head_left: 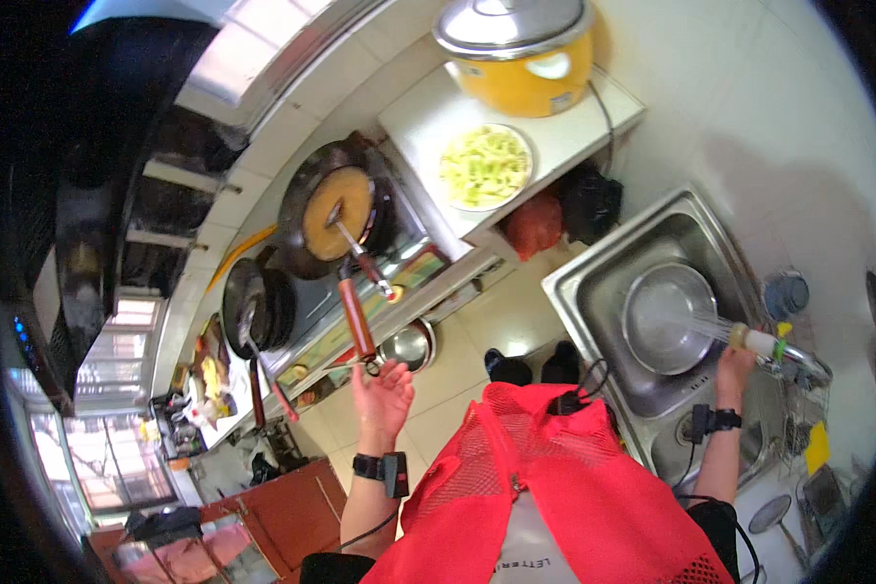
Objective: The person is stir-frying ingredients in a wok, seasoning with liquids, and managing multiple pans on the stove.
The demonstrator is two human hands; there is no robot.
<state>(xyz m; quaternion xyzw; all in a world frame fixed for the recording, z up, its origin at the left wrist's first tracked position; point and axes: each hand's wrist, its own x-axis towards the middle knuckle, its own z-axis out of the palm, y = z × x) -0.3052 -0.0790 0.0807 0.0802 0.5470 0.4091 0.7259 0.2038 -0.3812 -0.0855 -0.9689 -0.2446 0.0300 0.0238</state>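
My right hand (736, 372) grips the white spray head of the faucet (758, 341) over the steel sink (598, 321). Water sprays from it into a round metal basin (670, 292) in the larger bowl of the sink. My left hand (385, 400) is held out with its palm turned up and nothing in it. In the picture, its fingertips lie just below the end of the wooden wok handle (356, 314); whether they touch I cannot tell. Brown liquid fills the bottom of the wok (299, 255), and a ladle (358, 252) rests in it.
A plate of cut pale-green vegetables (485, 166) sits on the white counter (416, 117) beside a yellow rice cooker (525, 73). A second pan (244, 306) with a utensil stands farther left. On the floor below the stove is a metal pot (412, 344). A strainer (770, 513) lies right of the sink.
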